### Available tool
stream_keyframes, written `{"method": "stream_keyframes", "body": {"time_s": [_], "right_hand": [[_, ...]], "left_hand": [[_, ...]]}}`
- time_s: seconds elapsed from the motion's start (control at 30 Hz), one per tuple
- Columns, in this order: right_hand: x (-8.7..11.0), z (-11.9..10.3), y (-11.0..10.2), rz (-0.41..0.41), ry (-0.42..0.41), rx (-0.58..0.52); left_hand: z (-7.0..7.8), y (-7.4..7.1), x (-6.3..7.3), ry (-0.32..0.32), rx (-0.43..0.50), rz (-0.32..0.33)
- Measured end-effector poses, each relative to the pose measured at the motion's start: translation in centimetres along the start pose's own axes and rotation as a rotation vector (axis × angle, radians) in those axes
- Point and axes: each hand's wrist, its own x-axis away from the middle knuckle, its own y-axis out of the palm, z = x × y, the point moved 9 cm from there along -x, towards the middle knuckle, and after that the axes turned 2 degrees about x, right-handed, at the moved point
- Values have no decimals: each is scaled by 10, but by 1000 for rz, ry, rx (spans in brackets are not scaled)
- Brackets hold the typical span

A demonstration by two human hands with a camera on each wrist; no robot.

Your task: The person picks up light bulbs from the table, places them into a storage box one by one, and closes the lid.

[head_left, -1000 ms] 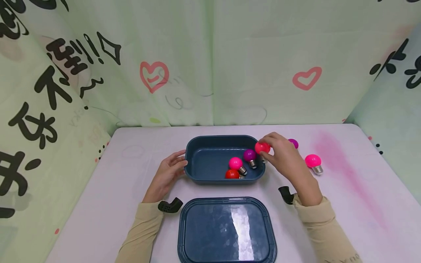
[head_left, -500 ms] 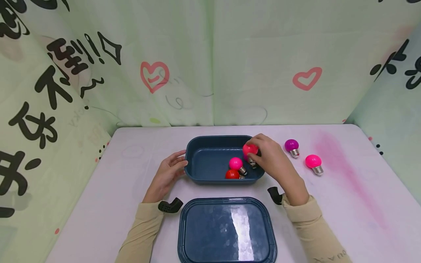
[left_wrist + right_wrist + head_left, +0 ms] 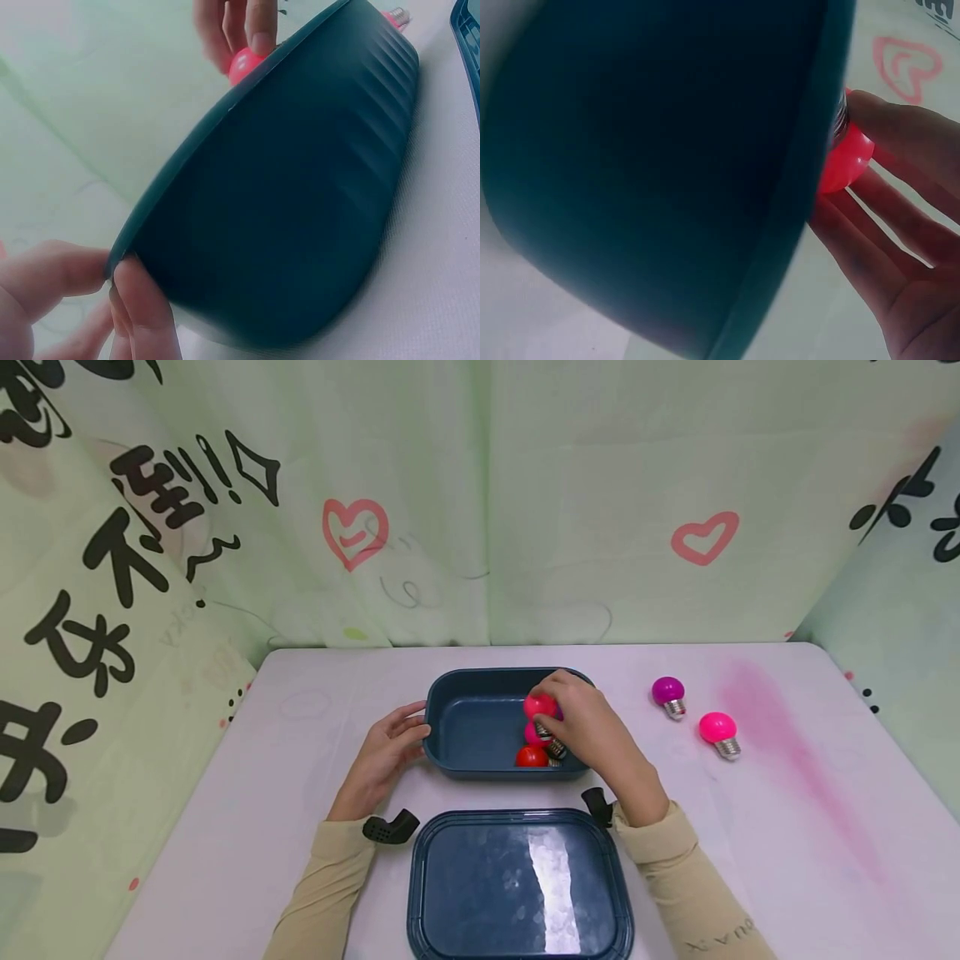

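My left hand (image 3: 384, 752) is at the left end of a dark blue plastic container (image 3: 472, 773). In the left wrist view its fingers (image 3: 146, 304) pinch the container's rim. Over the container's right half my right hand (image 3: 592, 722) grips a pinkish-red light bulb (image 3: 540, 704), its metal screw base turned toward the near right. The right wrist view shows this bulb (image 3: 847, 161) between thumb and fingers, close by the rim. Beneath it in the container lie a pink bulb (image 3: 534, 735) and a red bulb (image 3: 531, 757); the hand hides the purple one.
A purple bulb (image 3: 667, 690) and a pink bulb (image 3: 717, 727) lie on the white table (image 3: 795, 827) right of the container. In front of the container lies a dark blue lid (image 3: 487, 885). A pale green curtain (image 3: 570, 485) hangs behind the table.
My right hand has carried the pinkish-red bulb leftward, from the container's right rim to over its inside. The purple bulb on the table has come into full view. My left hand stays put.
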Motion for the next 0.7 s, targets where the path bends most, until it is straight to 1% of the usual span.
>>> {"method": "stream_keyframes", "body": {"time_s": [0.17, 0.47, 0.7], "right_hand": [[-2, -5, 6, -7, -9, 6], [-6, -14, 16, 15, -29, -3], [-8, -16, 27, -18, -8, -12]], "left_hand": [[-1, 0, 0, -3, 8, 4], [0, 0, 0, -5, 1, 6], [0, 0, 0, -5, -8, 9]]}}
